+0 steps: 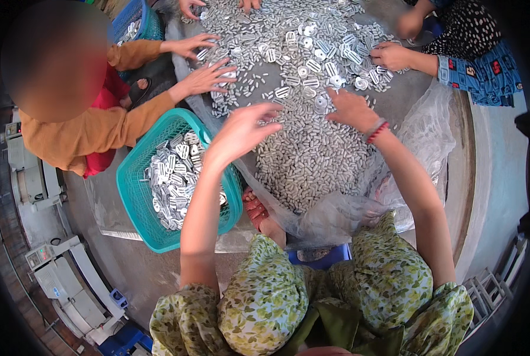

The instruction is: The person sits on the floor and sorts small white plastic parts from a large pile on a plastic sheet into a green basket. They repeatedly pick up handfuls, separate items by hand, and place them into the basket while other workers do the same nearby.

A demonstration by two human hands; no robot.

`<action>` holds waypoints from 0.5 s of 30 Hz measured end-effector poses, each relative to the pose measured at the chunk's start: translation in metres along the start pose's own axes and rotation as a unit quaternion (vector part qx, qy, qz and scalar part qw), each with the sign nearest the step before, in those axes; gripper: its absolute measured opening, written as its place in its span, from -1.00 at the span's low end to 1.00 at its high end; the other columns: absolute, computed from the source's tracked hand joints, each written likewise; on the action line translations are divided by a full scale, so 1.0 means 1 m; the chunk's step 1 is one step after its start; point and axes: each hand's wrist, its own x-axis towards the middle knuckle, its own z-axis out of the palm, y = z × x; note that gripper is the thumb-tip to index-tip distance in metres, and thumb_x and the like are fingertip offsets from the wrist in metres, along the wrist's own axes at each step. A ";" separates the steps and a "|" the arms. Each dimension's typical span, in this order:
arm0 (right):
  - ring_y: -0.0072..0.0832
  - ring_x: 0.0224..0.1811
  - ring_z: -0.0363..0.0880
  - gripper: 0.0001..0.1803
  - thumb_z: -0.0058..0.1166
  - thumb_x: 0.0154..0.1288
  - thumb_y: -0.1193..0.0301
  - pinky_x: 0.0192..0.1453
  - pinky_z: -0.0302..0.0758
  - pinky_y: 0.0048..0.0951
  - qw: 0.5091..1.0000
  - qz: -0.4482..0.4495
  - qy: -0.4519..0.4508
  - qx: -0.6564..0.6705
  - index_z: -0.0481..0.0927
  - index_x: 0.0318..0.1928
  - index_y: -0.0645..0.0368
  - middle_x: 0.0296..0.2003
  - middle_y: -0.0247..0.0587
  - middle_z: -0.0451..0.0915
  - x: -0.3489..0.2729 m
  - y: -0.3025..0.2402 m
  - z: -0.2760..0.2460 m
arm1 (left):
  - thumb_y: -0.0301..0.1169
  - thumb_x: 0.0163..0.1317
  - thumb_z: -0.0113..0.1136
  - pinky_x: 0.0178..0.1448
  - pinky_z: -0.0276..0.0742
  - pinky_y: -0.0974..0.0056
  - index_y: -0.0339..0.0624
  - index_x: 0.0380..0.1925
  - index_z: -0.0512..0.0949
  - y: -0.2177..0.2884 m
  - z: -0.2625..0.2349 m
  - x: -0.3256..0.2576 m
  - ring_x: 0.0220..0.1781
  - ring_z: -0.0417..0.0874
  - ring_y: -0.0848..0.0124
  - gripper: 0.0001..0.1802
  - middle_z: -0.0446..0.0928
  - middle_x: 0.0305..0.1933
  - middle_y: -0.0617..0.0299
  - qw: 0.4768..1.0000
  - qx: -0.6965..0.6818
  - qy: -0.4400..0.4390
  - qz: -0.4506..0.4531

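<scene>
Left hand spread open, empty, above small metal pieces; right hand flat on heap, fingers apart. Larger slotted buckles best picked singly, dropped into teal basket.

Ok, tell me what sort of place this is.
Probably a small workshop or factory floor where parts are sorted by hand. A big heap of small metal pieces lies on a plastic sheet, several people pick through it, a teal basket holds sorted pieces, and grey machines stand nearby.
</scene>
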 end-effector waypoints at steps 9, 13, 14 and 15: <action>-0.20 -0.30 0.56 -0.71 0.09 0.08 0.27 -0.25 0.50 -0.24 0.995 -0.073 0.064 -0.025 0.45 -0.32 0.25 -0.34 -0.11 0.49 0.011 -0.015 0.054 | -0.32 0.03 0.19 -0.06 0.42 0.03 -0.25 -0.10 0.37 -0.098 0.094 0.091 -0.16 0.50 -0.13 -0.57 0.44 -0.22 -0.18 0.967 0.236 0.035 -0.089; -0.19 -0.31 0.53 -0.73 0.00 0.14 0.30 -0.21 0.47 -0.25 0.986 -0.122 0.054 0.095 0.50 -0.19 0.19 -0.36 -0.13 0.46 -0.015 -0.010 0.032 | -0.41 0.12 0.08 -0.18 0.51 0.15 -0.23 -0.12 0.40 -0.097 0.063 0.083 -0.23 0.57 0.16 -0.70 0.50 -0.29 -0.07 0.990 0.105 0.009 -0.096; -0.19 -0.30 0.53 -0.70 0.00 0.14 0.30 -0.20 0.47 -0.25 0.980 -0.133 0.053 0.137 0.50 -0.14 0.18 -0.36 -0.13 0.45 -0.021 -0.009 0.026 | -0.42 0.16 0.04 -0.19 0.52 0.19 -0.21 -0.11 0.41 -0.093 0.052 0.081 -0.22 0.59 0.28 -0.72 0.52 -0.30 -0.01 0.991 0.054 0.003 -0.124; -0.20 -0.26 0.50 -0.65 -0.04 0.17 0.32 -0.16 0.44 -0.29 0.972 -0.158 0.079 0.154 0.48 -0.03 0.13 -0.34 -0.10 0.45 -0.025 -0.005 0.018 | -0.47 0.20 -0.02 -0.18 0.55 0.24 -0.23 -0.09 0.41 -0.079 0.038 0.077 -0.21 0.57 0.41 -0.74 0.51 -0.26 0.07 0.989 -0.033 -0.001 -0.142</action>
